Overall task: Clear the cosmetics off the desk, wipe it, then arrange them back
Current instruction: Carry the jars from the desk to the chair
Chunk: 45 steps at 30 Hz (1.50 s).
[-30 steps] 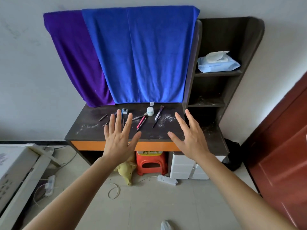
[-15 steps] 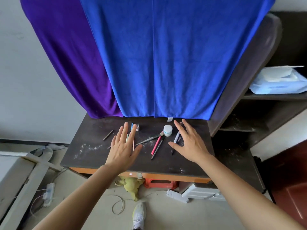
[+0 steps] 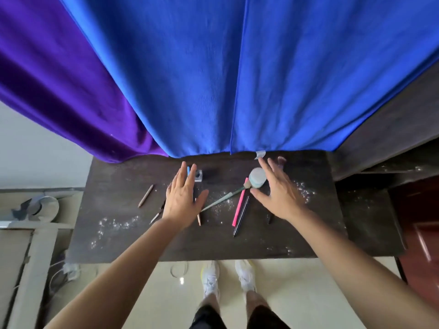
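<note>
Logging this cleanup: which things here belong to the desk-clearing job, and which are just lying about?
Job: desk, round jar, pink pencil, black pencil, makeup brush, brown pencil, white powder spill.
Lying about: blue towel, purple towel, floor power strip.

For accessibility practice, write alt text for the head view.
Open left hand and right hand reach over a dusty desk with a pink pencil, black pencil, makeup brush and round jar. Blue towel and purple towel hang behind.

open room along the tabletop (image 3: 114, 186) front edge and left end, pink pen (image 3: 240, 205) and brush (image 3: 223, 199) lie across the middle, blue cloth (image 3: 237, 79) hangs low behind
</note>
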Motion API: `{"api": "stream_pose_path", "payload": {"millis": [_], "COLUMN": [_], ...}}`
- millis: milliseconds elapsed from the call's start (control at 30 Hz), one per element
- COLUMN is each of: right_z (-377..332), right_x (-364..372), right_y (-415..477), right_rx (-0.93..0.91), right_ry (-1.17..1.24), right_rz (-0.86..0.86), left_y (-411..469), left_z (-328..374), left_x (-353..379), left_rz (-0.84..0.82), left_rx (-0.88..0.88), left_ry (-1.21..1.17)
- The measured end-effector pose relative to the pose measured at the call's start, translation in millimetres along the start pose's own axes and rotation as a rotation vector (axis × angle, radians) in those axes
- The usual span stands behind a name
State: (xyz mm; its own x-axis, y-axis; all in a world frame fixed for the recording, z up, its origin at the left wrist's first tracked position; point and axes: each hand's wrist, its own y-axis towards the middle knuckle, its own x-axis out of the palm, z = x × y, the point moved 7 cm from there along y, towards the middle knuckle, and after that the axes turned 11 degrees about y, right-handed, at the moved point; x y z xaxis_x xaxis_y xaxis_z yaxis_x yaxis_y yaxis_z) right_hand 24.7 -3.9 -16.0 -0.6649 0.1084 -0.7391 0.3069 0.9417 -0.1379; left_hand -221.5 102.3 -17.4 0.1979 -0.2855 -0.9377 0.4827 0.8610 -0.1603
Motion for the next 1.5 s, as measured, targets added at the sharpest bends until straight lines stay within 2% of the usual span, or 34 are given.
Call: {"api": "stream_pose_path", "payload": {"millis": [267,467,600,733,967,1067,1200,1300,1400,1500], "right_z": [47.2,46.6,27.5,-7.1,-70.9,-80.4,-58.6,-31.9,-6.8,14.6], "right_x": [33.4,29.4,1.8,-32.6,-112.7,-139.2,-151.7,-156.1,-167.7,-189.7], "right_y": [28.9,33.1,23.9,7.4,-28.4,-53.8,-119.5,-192.7,-272.3,-376.6], "right_rx": [0.059,0.014,-0.013,-0.091,-0.183,-0.159,-0.075,0.041,0.185,0.329], "right_ry": [0.024,0.075,0.141,0.165,0.189,0.193,0.193,0.163,0.105,0.050], "right_rz": [-0.026,0.073,0.270,0.360,0.571,0.674,0.820,0.937,0.971,1.091], "left_y": [43.7,38.6,24.0,4.7,-15.0,-18.3,-31.0,-56.8,-91.1,-144.1], "left_z": [-14.3,-10.3,6.7,29.8,84.6,106.0,147.5,203.2,264.3,335.9], "left_x": [57.3,48.4,13.6,-38.2,-137.5,-151.0,-125.8,-102.5,-87.2,-79.2], "left_rz": [-0.038,0.151,0.262,0.344,0.471,0.442,0.343,0.231,0.120,0.018], "left_rx": [-0.076,-0.028,-0.003,0.023,0.243,0.340,0.455,0.617,0.768,0.947], "left_ry": [0.001,0.099,-0.008,-0.202,-0.314,-0.341,-0.437,-0.472,-0.499,-0.532]}}
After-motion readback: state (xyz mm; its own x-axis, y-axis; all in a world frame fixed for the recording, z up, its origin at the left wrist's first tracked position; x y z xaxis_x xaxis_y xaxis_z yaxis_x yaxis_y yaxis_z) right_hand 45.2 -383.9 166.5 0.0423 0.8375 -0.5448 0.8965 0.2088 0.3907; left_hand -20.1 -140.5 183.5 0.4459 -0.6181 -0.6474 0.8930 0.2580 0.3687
